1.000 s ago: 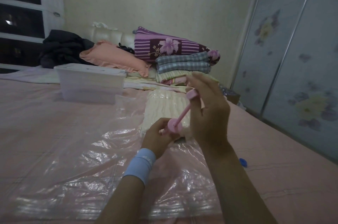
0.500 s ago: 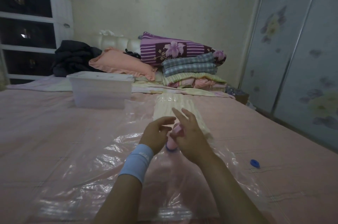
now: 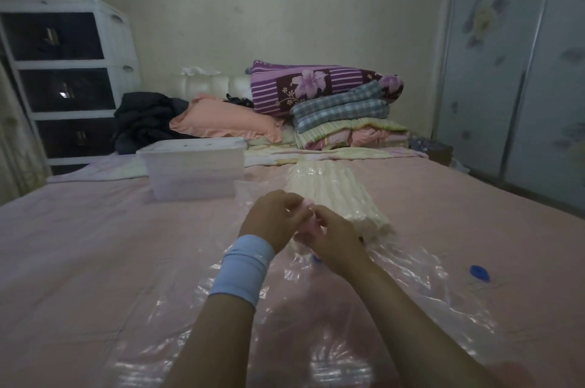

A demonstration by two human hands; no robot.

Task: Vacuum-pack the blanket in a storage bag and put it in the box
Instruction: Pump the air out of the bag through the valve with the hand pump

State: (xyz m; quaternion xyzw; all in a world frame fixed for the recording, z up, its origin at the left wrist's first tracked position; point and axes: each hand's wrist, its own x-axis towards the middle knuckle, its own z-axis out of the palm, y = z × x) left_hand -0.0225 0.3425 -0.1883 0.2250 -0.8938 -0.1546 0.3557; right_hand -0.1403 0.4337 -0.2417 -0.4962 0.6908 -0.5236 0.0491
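Head view, left hand (image 3: 275,216), right hand (image 3: 335,239), fingers (image 3: 296,209) clamped on one pump (image 3: 308,226), now lowered, one bagged blanket (image 3: 335,194), one box (image 3: 193,166).

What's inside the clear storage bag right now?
A folded cream blanket fills the far end of the clear plastic storage bag; its near part looks flat. The left hand and right hand, gripping a pink pump, hide the blanket's near corner.

Dim, flat light fills the room. A pink-sheeted bed (image 3: 79,245) spans the foreground below a plain cream wall (image 3: 285,8). At 10 o'clock stands a white drawer unit (image 3: 63,65) with dark fronts; at 3 o'clock, flower-printed sliding wardrobe doors (image 3: 506,71); at 12, a padded white headboard (image 3: 215,83).
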